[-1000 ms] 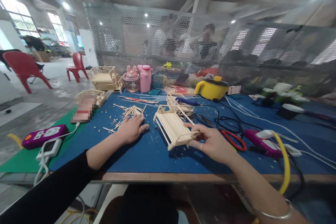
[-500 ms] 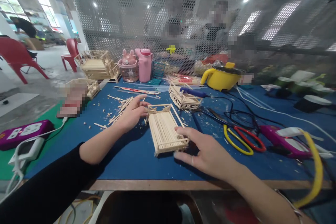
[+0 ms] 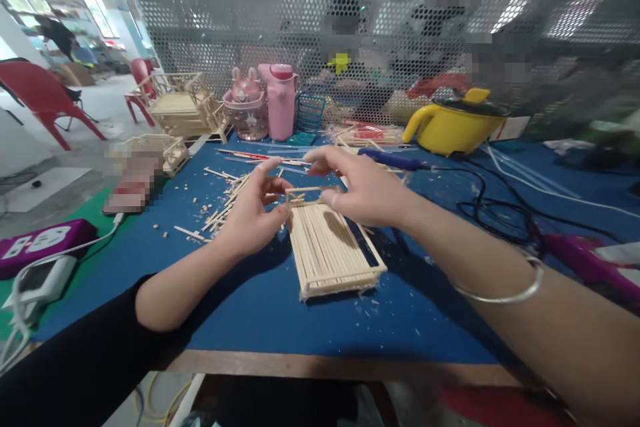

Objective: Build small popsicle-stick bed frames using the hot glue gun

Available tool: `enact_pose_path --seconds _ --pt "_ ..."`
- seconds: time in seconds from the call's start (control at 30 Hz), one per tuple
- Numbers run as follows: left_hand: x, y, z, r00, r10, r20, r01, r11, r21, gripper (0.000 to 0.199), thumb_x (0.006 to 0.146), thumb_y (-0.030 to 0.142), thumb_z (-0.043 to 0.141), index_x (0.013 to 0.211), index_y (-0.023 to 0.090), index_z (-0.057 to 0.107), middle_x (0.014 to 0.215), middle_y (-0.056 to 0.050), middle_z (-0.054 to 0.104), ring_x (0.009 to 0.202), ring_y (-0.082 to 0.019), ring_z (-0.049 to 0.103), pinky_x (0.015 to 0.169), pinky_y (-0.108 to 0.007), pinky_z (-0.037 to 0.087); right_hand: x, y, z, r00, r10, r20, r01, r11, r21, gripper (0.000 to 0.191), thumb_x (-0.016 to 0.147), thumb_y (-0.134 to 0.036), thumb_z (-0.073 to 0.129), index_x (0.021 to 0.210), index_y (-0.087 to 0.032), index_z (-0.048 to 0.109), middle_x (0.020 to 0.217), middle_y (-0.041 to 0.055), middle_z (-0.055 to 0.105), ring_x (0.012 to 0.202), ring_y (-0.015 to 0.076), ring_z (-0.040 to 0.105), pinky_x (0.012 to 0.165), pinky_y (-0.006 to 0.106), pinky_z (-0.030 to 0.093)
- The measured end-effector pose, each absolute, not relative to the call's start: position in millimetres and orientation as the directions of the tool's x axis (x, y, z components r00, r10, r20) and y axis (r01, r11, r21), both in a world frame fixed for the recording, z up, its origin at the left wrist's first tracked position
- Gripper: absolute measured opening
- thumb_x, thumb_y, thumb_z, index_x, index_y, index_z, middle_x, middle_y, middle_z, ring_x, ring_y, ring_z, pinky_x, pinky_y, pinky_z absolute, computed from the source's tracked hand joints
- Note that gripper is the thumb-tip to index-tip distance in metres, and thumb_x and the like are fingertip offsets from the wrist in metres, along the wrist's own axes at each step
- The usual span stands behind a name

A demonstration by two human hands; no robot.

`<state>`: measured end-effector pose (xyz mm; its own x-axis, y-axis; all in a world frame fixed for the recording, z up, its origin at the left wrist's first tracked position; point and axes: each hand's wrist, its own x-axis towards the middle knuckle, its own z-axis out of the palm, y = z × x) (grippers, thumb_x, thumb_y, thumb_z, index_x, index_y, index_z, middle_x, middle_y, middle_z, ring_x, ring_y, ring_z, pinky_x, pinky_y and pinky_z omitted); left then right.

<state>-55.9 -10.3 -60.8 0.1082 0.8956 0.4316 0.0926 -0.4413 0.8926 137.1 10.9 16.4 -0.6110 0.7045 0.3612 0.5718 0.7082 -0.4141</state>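
A small bed-like frame of pale sticks (image 3: 323,247) rests on the blue worktop (image 3: 240,313), its slatted base facing up; the left hand (image 3: 254,217) is at its far left corner, thumb close to the post, though firm contact cannot be told; the right hand (image 3: 367,188) reaches over the far end, fingers spread apart, a bangle (image 3: 510,292) on that forearm; loose sticks (image 3: 230,207) lie in a heap just beyond the left hand; a blue-handled tool (image 3: 395,160) lies beyond the right; farther back stand a pink jug (image 3: 281,107), a pink basket (image 3: 250,121) and a yellow pot (image 3: 455,128), before a perforated screen (image 3: 215,20).
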Motion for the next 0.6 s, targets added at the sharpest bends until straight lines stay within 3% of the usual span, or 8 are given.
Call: enact_pose_path --seconds 0.17,0.43,0.6 --pt "-55 -8 -60 0.088 0.9 0.426 0.045 -0.431 0.901 0.068 0.068 0.01 0.061 0.13 0.021 0.035 0.092 0.0 0.059 0.09 -0.013 0.059 0.087 -0.034 0.047 128 16 -2 -0.609 0.721 0.329 0.535 0.68 -0.501 0.064 0.062 0.0 0.05 0.122 -0.018 0.05 0.104 0.0053 0.066 0.093 0.0191 0.061 0.079 0.031 0.046" --pt "-49 -8 -58 0.051 0.926 0.374 0.085 -0.377 0.922 0.063 0.073 0.016 0.065 0.129 0.019 0.037 0.082 0.003 0.058 0.074 -0.011 0.058 0.073 -0.028 0.048 133 22 -9 -0.55 0.792 0.267 0.542 0.581 -0.607 0.058 0.065 -0.005 0.053 0.121 -0.021 0.05 0.1 0.0035 0.066 0.089 0.0186 0.061 0.073 0.03 0.044" --pt "-49 -11 -57 0.069 0.928 0.366 0.101 -0.372 0.923 0.067 0.068 0.01 0.063 0.129 0.021 0.038 0.089 0.002 0.056 0.083 -0.011 0.057 0.078 -0.027 0.047 133 23 -10 -0.571 0.78 0.257 0.534 0.59 -0.606 0.059 0.065 -0.004 0.051 0.121 -0.022 0.048 0.099 0.0024 0.067 0.086 0.018 0.061 0.072 0.03 0.044"
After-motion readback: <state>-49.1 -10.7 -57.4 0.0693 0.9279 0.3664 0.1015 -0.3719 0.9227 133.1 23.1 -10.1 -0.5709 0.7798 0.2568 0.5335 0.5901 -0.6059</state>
